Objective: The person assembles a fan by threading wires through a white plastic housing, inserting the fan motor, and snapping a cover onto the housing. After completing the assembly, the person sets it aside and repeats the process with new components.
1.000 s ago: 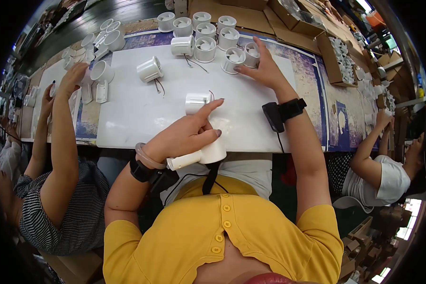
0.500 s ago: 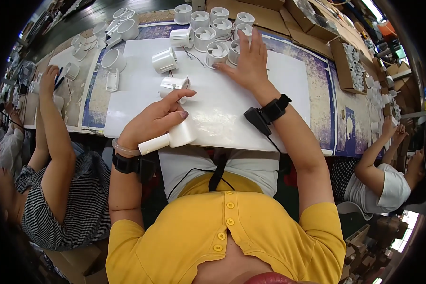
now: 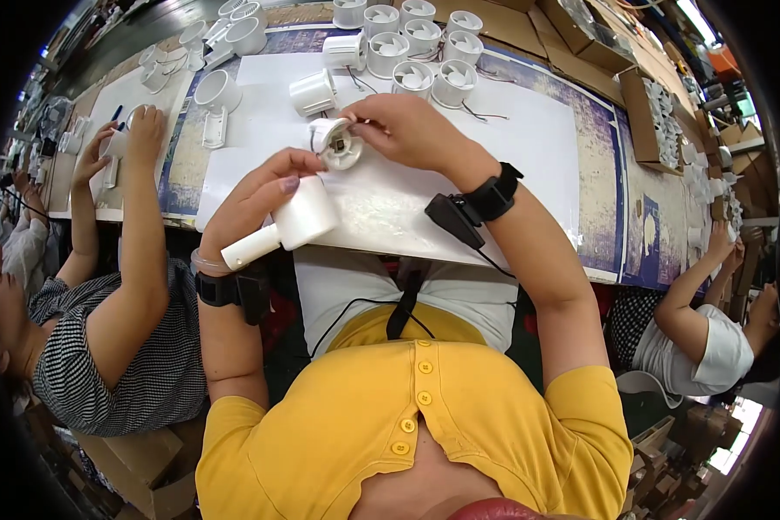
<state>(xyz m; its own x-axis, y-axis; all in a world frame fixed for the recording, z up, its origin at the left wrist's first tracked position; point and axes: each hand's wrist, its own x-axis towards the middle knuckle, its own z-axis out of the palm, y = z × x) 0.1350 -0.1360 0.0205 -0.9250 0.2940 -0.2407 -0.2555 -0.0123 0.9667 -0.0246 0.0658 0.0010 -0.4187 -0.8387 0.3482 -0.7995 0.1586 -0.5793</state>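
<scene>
My left hand (image 3: 256, 195) is closed around a white cup-shaped housing (image 3: 310, 215) with a short tubular handle, held near the front edge of the white board. My right hand (image 3: 407, 130) pinches the upper rim of a white round part (image 3: 342, 149), whose open end shows a small dark and brownish piece inside. The fingertips of the left hand come close to this part; whether they touch it I cannot tell. Just behind lies a white ribbed cylinder (image 3: 313, 93) on its side, with thin wires by it.
Several white fan units (image 3: 412, 76) with blades stand at the back of the white board (image 3: 529, 147). An empty white ring (image 3: 217, 91) and a small white bracket (image 3: 215, 127) lie left. Co-workers sit on both sides. A cardboard box (image 3: 646, 121) of white parts stands right.
My right hand has left the fan units at the back and come to the white round part, which is now turned with its open end showing. The left hand shifted slightly left with the housing.
</scene>
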